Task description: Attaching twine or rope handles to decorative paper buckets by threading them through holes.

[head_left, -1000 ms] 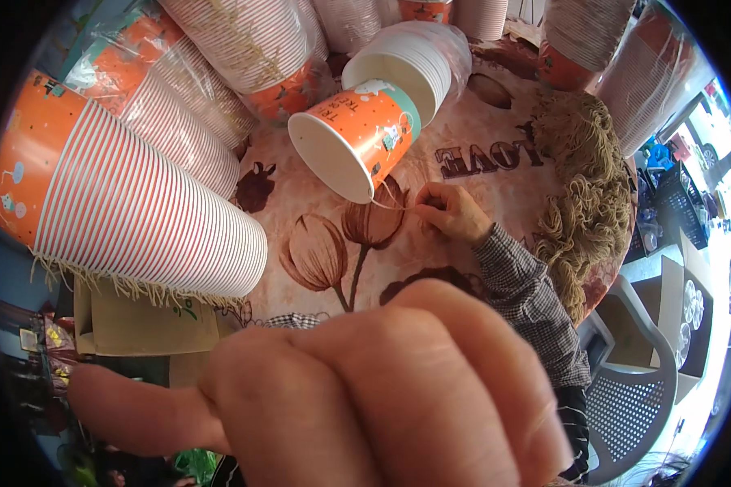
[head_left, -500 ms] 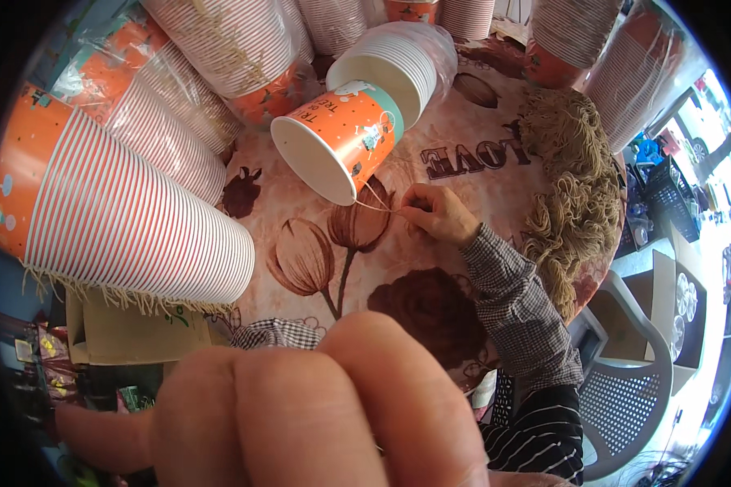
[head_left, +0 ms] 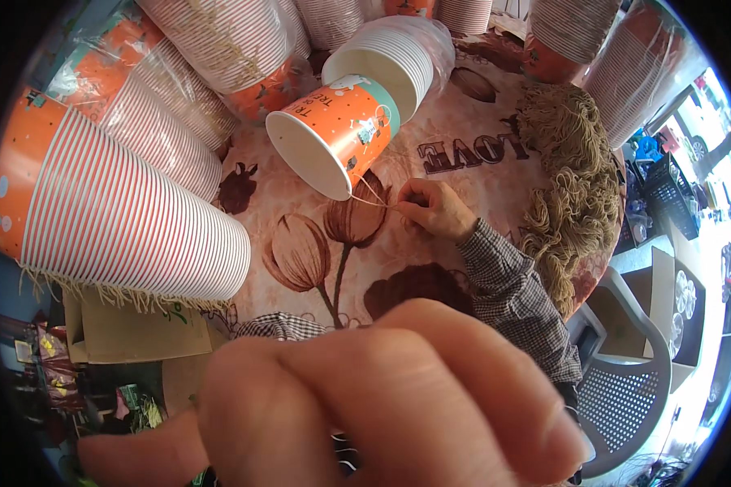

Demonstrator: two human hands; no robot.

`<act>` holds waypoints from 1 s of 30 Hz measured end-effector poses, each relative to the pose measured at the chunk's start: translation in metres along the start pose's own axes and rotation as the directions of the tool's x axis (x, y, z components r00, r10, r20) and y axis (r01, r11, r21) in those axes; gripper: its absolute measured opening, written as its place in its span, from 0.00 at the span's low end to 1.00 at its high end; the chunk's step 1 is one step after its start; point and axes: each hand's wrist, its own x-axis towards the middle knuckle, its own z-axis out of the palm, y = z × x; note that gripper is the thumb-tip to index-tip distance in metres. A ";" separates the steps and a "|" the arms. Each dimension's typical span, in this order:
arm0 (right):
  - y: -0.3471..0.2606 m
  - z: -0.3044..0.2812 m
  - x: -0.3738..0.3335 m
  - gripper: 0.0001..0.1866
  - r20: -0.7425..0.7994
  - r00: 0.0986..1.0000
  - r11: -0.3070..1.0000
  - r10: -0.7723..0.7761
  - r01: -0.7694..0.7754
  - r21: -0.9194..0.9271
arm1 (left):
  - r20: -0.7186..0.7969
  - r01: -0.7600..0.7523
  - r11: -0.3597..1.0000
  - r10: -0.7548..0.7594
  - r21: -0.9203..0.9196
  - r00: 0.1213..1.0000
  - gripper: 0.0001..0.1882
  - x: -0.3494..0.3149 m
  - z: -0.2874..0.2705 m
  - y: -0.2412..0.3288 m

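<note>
My right hand (head_left: 434,209) is closed in a pinch on the free end of a thin, light string (head_left: 368,200). That string runs to the rim of an orange printed paper cup (head_left: 333,134) lying on its side, mouth toward me. Behind the cup, a sleeve of nested white-rimmed cups (head_left: 382,69) lies partly in clear plastic. My left hand (head_left: 382,398) is raised very close to the camera, large and blurred. Its fingers are bent and apart from the thumb, and nothing shows in them; part of this hand is cut off by the lower edge.
A long stack of nested orange cups (head_left: 138,211) lies at the left, with more plastic-wrapped stacks (head_left: 227,57) behind. A heap of tan strings (head_left: 568,187) lies along the right side of the flower-patterned tablecloth (head_left: 296,252). A grey chair (head_left: 625,390) and a cardboard box (head_left: 658,308) stand to the right.
My left hand has shifted to the right near the camera, its fingers spreading more. The right hand keeps its pinch on the string; the cup lies nearly the same.
</note>
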 end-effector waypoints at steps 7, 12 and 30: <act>-0.002 -0.001 0.000 0.04 -0.007 1.000 1.000 -0.009 0.009 -0.011 | 0.040 0.036 0.997 -0.033 -0.069 0.999 0.20 0.003 0.003 -0.009; -0.007 0.001 0.002 0.04 0.009 1.000 1.000 0.016 -0.016 0.002 | 0.069 0.059 0.992 -0.052 -0.107 0.996 0.22 0.004 0.005 -0.014; 0.002 -0.003 0.000 0.04 0.006 1.000 1.000 -0.013 0.013 -0.007 | 0.186 0.157 0.952 -0.110 -0.262 0.976 0.31 0.015 0.023 -0.045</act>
